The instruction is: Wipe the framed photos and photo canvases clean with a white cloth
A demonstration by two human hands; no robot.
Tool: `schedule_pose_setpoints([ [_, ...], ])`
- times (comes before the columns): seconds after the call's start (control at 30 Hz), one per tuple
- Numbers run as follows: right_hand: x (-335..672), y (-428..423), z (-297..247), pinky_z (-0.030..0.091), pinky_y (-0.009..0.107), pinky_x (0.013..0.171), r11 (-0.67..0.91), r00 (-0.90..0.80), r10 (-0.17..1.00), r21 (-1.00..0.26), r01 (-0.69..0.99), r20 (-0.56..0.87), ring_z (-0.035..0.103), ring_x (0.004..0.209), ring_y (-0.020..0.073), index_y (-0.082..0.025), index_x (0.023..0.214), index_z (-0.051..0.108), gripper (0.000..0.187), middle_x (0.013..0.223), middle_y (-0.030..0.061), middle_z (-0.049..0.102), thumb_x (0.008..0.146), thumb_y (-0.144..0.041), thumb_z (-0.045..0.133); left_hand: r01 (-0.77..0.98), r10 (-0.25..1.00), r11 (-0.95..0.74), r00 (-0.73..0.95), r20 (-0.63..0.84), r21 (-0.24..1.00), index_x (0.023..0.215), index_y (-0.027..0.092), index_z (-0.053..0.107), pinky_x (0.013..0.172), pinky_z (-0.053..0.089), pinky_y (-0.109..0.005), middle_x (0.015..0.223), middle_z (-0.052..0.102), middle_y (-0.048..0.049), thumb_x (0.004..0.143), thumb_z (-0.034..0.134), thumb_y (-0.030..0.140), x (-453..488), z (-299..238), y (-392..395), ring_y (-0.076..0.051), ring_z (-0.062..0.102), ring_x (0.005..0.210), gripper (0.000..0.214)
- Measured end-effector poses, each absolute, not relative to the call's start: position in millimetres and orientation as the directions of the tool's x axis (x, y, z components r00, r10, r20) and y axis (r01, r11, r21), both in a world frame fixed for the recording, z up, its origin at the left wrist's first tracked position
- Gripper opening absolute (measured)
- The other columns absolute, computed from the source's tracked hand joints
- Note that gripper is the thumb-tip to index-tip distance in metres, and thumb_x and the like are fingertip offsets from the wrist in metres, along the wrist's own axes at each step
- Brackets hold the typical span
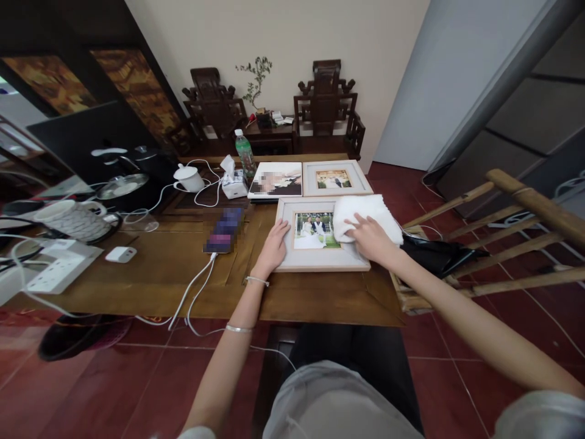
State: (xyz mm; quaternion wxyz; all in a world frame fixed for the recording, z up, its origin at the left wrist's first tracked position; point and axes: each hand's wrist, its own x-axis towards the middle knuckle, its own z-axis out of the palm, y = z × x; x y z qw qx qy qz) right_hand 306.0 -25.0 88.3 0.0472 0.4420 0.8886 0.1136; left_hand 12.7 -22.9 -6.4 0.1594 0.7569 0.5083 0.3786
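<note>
A pale wooden picture frame [320, 260] with a wedding photo lies flat on the brown wooden table [183, 274]. My left hand [273, 245] rests flat on the frame's left edge, fingers stretched out. My right hand [372, 239] presses a folded white cloth [365, 210] onto the frame's upper right corner, fingers lying on the cloth. Behind it lie a second framed photo [336, 177] and a flat photo print [276, 180].
A phone [223, 230] on a white cable lies left of the frame. Further left are a tissue box [233, 183], green bottle [245, 153], white cup [188, 178], power strip [57, 268] and kettle [75, 221]. A bamboo chair [493, 244] with a black bag [436, 256] stands right.
</note>
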Motion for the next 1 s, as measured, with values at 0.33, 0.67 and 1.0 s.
schedule_pose_setpoints([
  [0.33,299,-98,98,0.04,0.046,0.097,0.646,-0.649,0.759,0.189,0.74,-0.054,0.045,0.125,0.036,-0.011,0.105,0.071,0.039,0.128,0.0153,0.061,0.075,-0.001,0.048,0.684,0.866,-0.451,0.18,0.466,0.573,0.125,0.01,0.058,0.118,0.028,-0.05,0.138,0.054,-0.0146,0.078,0.038,-0.002,16,-9,-23,-0.026,0.036,0.139,0.052],
  [0.67,195,-81,77,0.042,0.046,0.093,0.784,-0.784,0.62,0.005,0.62,0.033,0.045,0.124,0.0362,-0.012,0.102,0.072,0.033,0.125,0.0171,0.06,0.079,-0.007,0.048,0.683,0.869,-0.448,0.182,0.459,0.577,0.125,0.012,0.058,0.116,0.031,-0.048,0.138,0.054,-0.0133,0.081,0.037,0.001,12,-8,-22,-0.025,0.039,0.138,0.05],
  [1.0,284,2,134,0.04,0.052,0.102,0.581,-0.524,0.742,-0.012,0.814,0.418,0.043,0.131,0.0322,-0.02,0.123,0.063,0.057,0.145,0.0074,0.048,0.077,0.003,0.041,0.688,0.87,-0.446,0.183,0.458,0.573,0.123,0.009,0.059,0.117,0.029,-0.05,0.136,0.055,-0.0161,0.085,0.037,0.006,14,-7,-23,-0.026,0.038,0.138,0.044],
])
